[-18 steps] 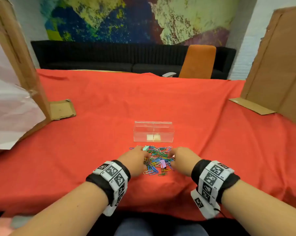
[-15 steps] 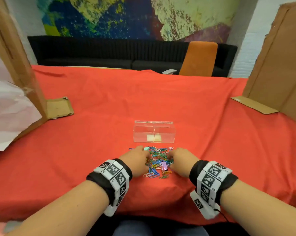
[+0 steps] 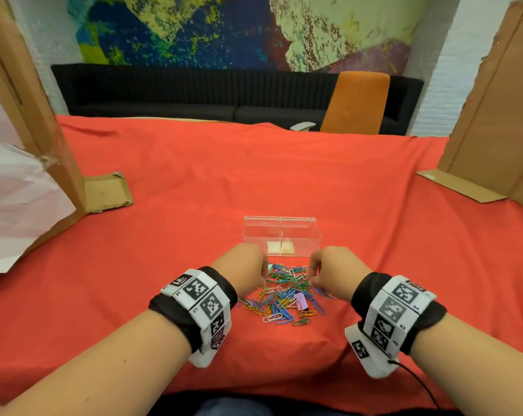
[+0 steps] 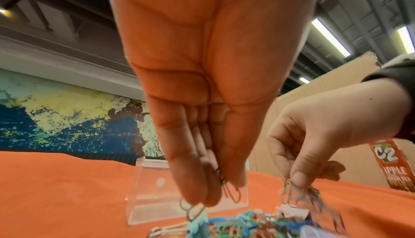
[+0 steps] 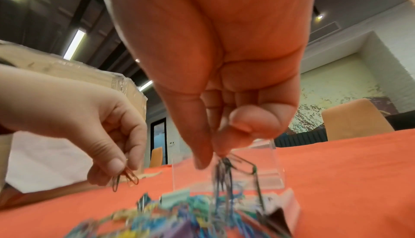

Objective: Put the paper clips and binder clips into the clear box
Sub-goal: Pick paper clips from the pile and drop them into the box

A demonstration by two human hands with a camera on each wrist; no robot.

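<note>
Paper clips (image 3: pixel 284 295) of coloured wire, green, blue, yellow, pink and white, lie in a loose heap on the red cloth-covered surface (image 3: pixel 374 205), just near of the clear rectangular plastic box (image 3: pixel 282 235), which stands upright and apart from the heap. We see a pale pink binder clip (image 3: pixel 301 302) lying in the right part of the heap and a mint-green binder clip (image 5: pixel 175 198) at its far left edge. Our left hand (image 3: pixel 242 265) hangs over the left side of the heap, its fingers (image 4: pixel 193 179) drawn together against the thumb and pinching a few thin wire clips that dangle below the tips. Our right hand (image 3: pixel 335 270) hangs over the right side, its fingers (image 5: pixel 202 146) and thumb likewise closed on a small bunch of clips; in the right wrist view the bunch is blurred and trails down to the heap, so we cannot tell whether it is clear of the pile. Inside the box we see a thin divider at the middle and a pale square patch on its floor. Both wrists carry black bands with white blocks of black-and-white square markers (image 3: pixel 203 295). Brown cardboard panels (image 3: pixel 500 115) stand at the left and right edges of the surface, with an orange chair (image 3: pixel 356 103) and a black sofa (image 3: pixel 170 91) beyond its far edge.
</note>
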